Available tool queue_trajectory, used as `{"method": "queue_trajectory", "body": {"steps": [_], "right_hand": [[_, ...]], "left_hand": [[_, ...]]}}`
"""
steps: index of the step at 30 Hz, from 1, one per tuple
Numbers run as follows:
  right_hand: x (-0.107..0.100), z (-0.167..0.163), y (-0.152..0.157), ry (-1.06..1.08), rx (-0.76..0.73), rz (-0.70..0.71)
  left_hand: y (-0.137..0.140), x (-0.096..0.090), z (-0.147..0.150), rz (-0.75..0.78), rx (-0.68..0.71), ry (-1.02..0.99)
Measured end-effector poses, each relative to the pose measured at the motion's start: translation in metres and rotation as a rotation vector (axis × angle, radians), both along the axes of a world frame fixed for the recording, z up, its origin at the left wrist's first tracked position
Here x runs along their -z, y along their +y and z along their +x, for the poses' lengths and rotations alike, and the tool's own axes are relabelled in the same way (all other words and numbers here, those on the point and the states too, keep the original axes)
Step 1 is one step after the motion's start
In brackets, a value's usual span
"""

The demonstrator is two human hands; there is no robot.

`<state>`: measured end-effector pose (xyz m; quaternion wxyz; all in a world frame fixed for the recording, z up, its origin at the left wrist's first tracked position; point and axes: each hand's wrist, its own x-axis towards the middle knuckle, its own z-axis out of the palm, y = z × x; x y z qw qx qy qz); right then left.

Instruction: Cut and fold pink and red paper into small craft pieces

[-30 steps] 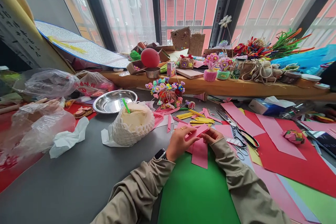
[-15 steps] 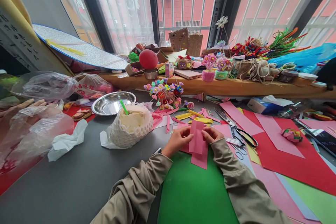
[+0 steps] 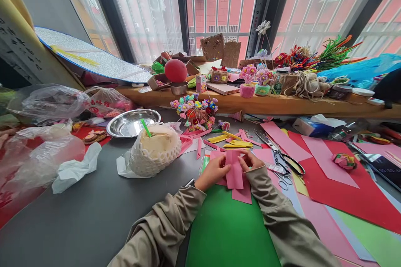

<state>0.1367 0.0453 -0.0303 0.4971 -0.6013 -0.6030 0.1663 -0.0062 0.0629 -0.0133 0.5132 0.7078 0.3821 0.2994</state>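
Observation:
A creased strip of pink paper [image 3: 234, 172] stands between my two hands, over the far end of a green board [image 3: 232, 229]. My left hand [image 3: 213, 172] pinches its left edge between thumb and fingers. On the other edge, near the top, my right hand [image 3: 251, 160] has its fingers closed on the same strip. Another piece of pink paper [image 3: 242, 196] lies flat on the board beneath it. Just right of my right hand are large black-handled scissors [image 3: 293, 163] and a smaller pair of scissors [image 3: 283, 181].
A coconut in white foam netting [image 3: 156, 150] with a green straw stands left, before a metal plate [image 3: 134, 123]. Yellow folded paper pieces [image 3: 238, 144] lie beyond my hands. Red paper sheets [image 3: 341, 192] spread at right. A wooden ledge [image 3: 219, 102] holds crafts. Part of another person's hand shows far left.
The pink strip sits slightly lower and its fold has turned, with both hands still on it. At the far left, another person's hand has drawn back mostly out of view.

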Motion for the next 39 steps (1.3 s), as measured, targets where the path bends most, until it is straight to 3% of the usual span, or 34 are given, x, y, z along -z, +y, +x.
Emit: {"method": "queue_trajectory", "body": {"steps": [6,16,29,39], "right_hand": [[-0.007,0.001,-0.002,-0.135,0.019,0.113],[0.002,0.008,0.004,-0.352,-0.191,0.377],[0.007,0.009,0.005,-0.357,-0.281,0.410],[0.010,0.012,0.009,-0.442,-0.337,0.448]], "left_hand": [[-0.001,-0.003,0.000,-0.012,-0.016,-0.025],[-0.001,-0.006,0.001,-0.147,-0.053,-0.278],[-0.002,-0.012,-0.001,-0.305,-0.131,-0.338],[0.000,-0.008,-0.002,-0.239,-0.179,-0.303]]}}
